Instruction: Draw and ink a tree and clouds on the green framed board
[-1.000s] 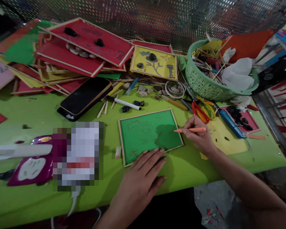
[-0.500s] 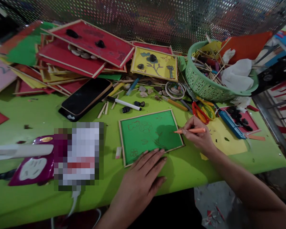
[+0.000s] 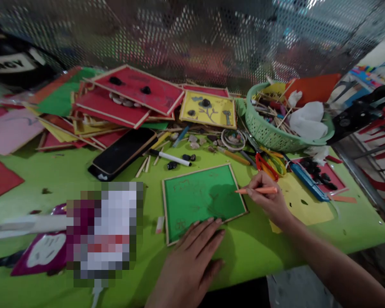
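Note:
A green card [image 3: 186, 209] framed with thin wooden sticks lies on the table, with faint flower outlines drawn on it. My left hand [image 3: 195, 256] rests flat, fingers stretched out, over the card's lower edge. Between the fingers of my right hand [image 3: 269, 201] is an orange marker pen [image 3: 265, 190], its tip at the card's right side. Above the card lie a white marker pen [image 3: 175, 158] with a black end and some shiny black stones [image 3: 172, 165]. A small eraser-like block [image 3: 160, 224] sits left of the card.
Stacked framed red cards [image 3: 141, 87] and a yellow decorated card [image 3: 208, 109] stand at the back. On the right are a green basket [image 3: 272, 134] of sticks and paper, scissors [image 3: 266, 166], a blue cutter [image 3: 309, 182] and yellow paper [image 3: 303, 205]. A dark phone [image 3: 125, 152] lies left.
The camera view has tilted up, so everything sits lower in the picture. My left hand stays on the card, and my right hand still holds the pen at its right side.

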A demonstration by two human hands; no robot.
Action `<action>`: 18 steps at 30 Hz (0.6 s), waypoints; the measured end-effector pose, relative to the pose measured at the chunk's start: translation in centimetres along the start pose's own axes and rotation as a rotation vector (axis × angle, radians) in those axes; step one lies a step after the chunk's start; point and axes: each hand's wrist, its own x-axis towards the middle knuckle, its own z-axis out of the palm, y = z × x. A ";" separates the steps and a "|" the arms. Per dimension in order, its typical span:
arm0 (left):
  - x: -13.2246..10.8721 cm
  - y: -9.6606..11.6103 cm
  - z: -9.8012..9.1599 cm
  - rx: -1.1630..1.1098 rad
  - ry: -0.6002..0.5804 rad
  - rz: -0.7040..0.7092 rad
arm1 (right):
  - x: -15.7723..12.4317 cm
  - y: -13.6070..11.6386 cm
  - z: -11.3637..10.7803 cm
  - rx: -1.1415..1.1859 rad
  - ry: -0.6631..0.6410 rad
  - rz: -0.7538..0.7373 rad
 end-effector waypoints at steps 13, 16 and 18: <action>0.0 -0.6 0.5 0.177 0.053 0.091 | 0.3 -0.4 -0.1 -0.024 0.015 -0.037; 0.1 -0.6 0.5 0.157 0.052 0.091 | 0.3 -0.4 -0.1 -0.016 0.010 -0.037; 0.1 -0.5 0.5 0.135 0.044 0.078 | 0.4 -0.4 -0.1 -0.024 0.016 -0.045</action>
